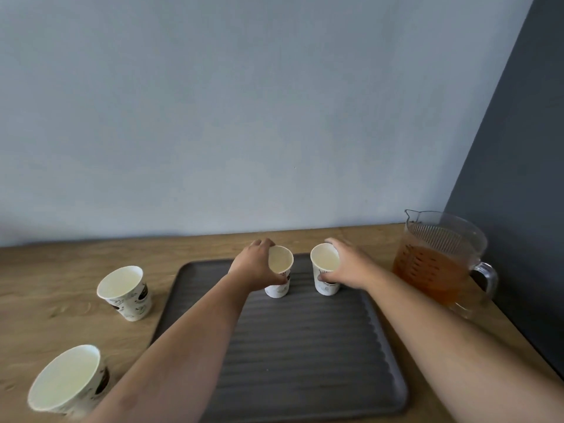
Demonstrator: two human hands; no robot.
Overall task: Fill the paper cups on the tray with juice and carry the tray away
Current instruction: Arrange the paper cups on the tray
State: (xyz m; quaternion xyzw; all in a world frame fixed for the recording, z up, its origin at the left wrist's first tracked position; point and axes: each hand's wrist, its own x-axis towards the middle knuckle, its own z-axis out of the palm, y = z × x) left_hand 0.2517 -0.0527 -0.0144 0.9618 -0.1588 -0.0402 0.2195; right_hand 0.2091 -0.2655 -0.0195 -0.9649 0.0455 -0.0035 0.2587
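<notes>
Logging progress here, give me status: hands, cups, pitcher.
Left hand and right hand each grip an empty cup on the tray. Two cups off-tray, left. Pitcher untouched, right. Nothing blocking.

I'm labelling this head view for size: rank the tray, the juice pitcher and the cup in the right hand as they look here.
1. Tray: largest.
2. Juice pitcher.
3. Cup in the right hand: smallest.
</notes>
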